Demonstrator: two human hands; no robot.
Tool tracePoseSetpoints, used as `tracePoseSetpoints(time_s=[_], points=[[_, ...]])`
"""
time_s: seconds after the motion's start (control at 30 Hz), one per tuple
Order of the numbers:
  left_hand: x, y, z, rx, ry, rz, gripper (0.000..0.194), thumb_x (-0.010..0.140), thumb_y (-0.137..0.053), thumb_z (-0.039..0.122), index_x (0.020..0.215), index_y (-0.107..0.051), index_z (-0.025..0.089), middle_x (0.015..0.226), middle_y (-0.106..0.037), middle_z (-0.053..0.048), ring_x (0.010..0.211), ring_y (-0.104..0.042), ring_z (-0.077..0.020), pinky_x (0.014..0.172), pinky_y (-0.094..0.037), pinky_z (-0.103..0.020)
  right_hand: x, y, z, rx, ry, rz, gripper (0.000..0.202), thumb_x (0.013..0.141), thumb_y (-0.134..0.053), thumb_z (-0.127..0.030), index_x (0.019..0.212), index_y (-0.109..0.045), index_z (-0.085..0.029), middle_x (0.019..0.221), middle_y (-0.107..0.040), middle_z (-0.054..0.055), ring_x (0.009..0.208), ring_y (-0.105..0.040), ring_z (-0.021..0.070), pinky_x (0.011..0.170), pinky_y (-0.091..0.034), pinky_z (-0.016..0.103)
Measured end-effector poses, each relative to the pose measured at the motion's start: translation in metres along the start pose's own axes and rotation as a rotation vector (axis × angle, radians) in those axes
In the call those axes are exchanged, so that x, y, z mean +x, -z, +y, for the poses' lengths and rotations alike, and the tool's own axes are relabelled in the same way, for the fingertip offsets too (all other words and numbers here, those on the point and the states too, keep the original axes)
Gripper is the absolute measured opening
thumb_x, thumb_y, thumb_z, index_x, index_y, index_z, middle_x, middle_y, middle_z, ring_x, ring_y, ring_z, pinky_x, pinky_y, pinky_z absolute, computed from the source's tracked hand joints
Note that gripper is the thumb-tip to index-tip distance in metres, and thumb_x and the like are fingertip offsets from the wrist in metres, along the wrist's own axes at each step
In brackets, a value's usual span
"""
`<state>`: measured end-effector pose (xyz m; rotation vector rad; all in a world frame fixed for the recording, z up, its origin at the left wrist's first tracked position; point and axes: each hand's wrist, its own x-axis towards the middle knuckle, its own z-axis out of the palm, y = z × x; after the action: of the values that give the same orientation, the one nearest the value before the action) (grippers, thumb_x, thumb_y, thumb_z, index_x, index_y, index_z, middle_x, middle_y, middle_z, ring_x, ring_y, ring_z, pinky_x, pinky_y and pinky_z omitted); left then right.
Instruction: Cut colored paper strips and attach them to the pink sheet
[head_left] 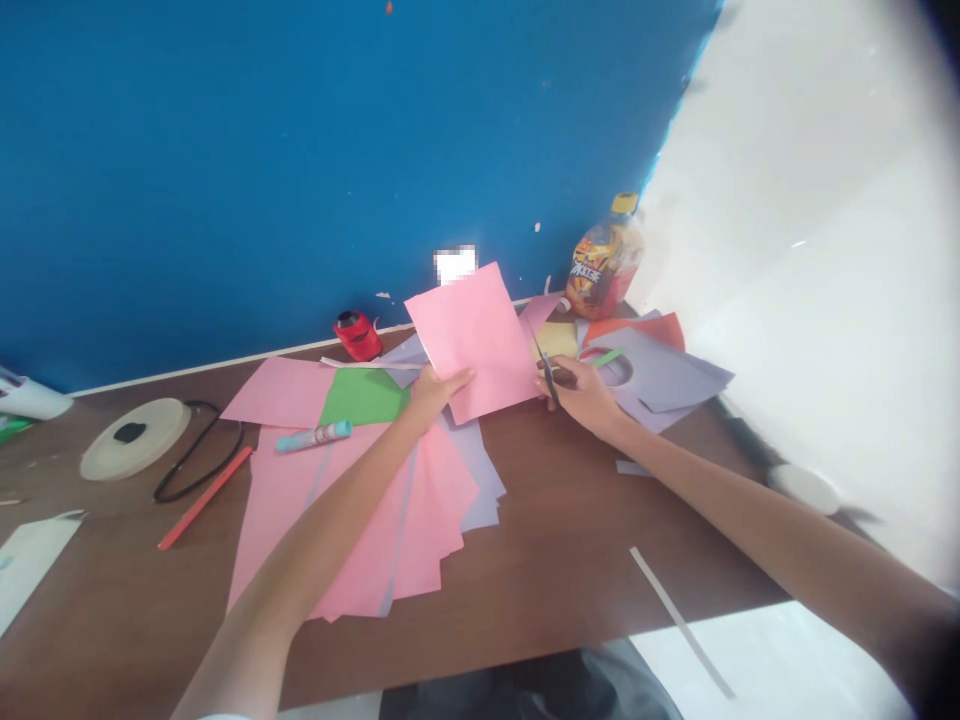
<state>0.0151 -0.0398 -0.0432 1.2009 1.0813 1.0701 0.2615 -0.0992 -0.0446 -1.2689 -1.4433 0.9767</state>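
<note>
My left hand (444, 392) grips a pink sheet of paper (480, 340) at its lower left edge, thumb on the front. The sheet is held up and tilted above the table. In my right hand (581, 392) are dark-handled scissors (550, 378), at the sheet's right edge. A narrower pink piece (538, 318) shows behind the blades; whether it is still joined to the sheet I cannot tell. Below my left forearm lie fanned pink sheets (281, 500), with a green sheet (364, 396) and a light-blue marker (313, 437) at their top.
A drink bottle (604, 262) stands at the back right, near lilac sheets (652, 365) and a tape roll (616, 372). A red spool-like object (358, 336) is by the blue wall. Leftward lie a round lid (135, 440), black cord (196, 462) and red stick (205, 498).
</note>
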Motion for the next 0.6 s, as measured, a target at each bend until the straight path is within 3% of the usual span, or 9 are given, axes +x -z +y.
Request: tracePoseSetpoints(time_s=[0.2,0.6], points=[[0.005,0.0015,-0.0003,-0.136,-0.069,-0.01,0.054,0.062,-0.083,0.037,0.109,-0.069,0.016,0.121,-0.069,-0.012,0.116,-0.062,-0.0293,0.104,-0.048,-0.044,-0.0009,-0.0005,-0.0073,-0.002,0.056,-0.013,0.026,0.075,-0.07,-0.042,0.085,-0.061,-0.02,0.07,-0.059,-0.001,0.062,-0.053,0.0124,0.056,-0.043,0.026],[0.0063,0.0021,-0.0022,-0.132,-0.063,0.024,0.051,0.061,-0.084,0.036,0.105,-0.068,0.015,0.117,-0.07,-0.013,0.115,-0.063,-0.0297,0.102,-0.049,-0.044,-0.0023,-0.0007,-0.0064,-0.023,0.081,-0.057,0.027,0.076,-0.069,-0.043,0.083,-0.058,-0.02,0.075,-0.059,0.0,0.068,-0.053,0.0145,0.063,-0.045,0.028]])
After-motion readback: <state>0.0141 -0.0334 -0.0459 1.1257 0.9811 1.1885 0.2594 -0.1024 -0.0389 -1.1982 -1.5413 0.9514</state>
